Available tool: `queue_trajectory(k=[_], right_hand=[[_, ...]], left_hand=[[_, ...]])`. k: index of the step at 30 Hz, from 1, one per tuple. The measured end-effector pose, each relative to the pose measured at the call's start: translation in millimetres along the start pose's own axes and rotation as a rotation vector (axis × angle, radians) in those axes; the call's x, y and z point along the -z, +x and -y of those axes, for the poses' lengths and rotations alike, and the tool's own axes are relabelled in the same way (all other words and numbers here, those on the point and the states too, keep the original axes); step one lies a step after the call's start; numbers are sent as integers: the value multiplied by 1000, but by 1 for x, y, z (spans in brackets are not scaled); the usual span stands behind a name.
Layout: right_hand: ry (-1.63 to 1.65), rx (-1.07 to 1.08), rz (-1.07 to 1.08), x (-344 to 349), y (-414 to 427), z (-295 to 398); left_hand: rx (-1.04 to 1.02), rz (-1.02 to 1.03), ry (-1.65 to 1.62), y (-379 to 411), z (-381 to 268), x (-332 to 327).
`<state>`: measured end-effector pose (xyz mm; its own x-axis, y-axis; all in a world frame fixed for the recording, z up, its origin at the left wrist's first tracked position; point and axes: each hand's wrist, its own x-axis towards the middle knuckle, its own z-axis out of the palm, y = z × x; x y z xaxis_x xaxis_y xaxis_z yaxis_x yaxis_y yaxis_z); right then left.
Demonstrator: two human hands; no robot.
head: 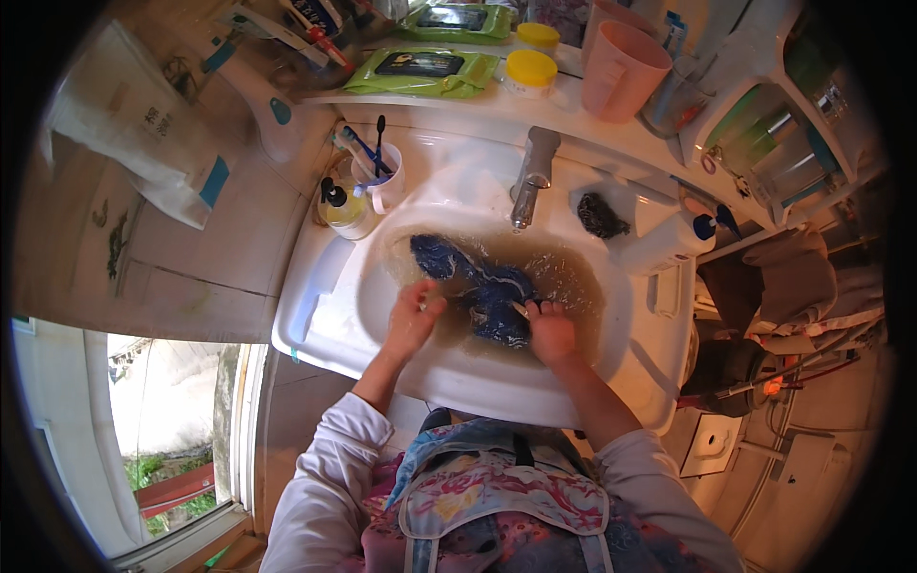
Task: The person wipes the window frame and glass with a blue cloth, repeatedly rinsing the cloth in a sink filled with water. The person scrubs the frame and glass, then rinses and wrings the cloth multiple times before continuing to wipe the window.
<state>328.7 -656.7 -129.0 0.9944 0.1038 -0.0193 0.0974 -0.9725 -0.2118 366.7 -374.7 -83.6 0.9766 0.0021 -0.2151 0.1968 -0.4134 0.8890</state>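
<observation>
A dark blue fabric item with pale trim (501,286) lies soaked and crumpled in murky brown water (573,286) inside a white washbasin (494,397). My right hand (553,331) is at the right side of the fabric, with its fingers closed on the edge; part of the grip is hidden under the hand. My left hand (417,315) hovers over the basin's left side, fingers loosely bent and apart, with nothing seen in it. Behind the fabric, a metal faucet (534,179) points down over the water.
A pump bottle (347,211) and a toothbrush cup (387,183) stand at the left rim. On the right rim are a dark scrubbing pad (602,215) and a white pump bottle (666,243). Green wipes packs, a yellow-lidded jar (531,71) and a pink cup (622,71) occupy the shelf.
</observation>
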Motion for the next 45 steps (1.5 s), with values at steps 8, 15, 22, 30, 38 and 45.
queue_trajectory(k=[8, 15, 22, 30, 38, 45], right_hand=[[1219, -98, 2, 161, 42, 35], [1599, 289, -296, 312, 35, 81], [1083, 67, 57, 196, 23, 44], [76, 493, 47, -7, 4, 35], [986, 66, 146, 49, 79, 8], [1580, -38, 94, 247, 53, 70]], left_hand=[[-328, -97, 605, -61, 4, 50], [-374, -159, 729, -66, 16, 55], [-373, -196, 753, -66, 22, 52], [-344, -207, 792, -66, 27, 53], [-244, -93, 762, -62, 13, 53], [-625, 37, 132, -37, -46, 5]])
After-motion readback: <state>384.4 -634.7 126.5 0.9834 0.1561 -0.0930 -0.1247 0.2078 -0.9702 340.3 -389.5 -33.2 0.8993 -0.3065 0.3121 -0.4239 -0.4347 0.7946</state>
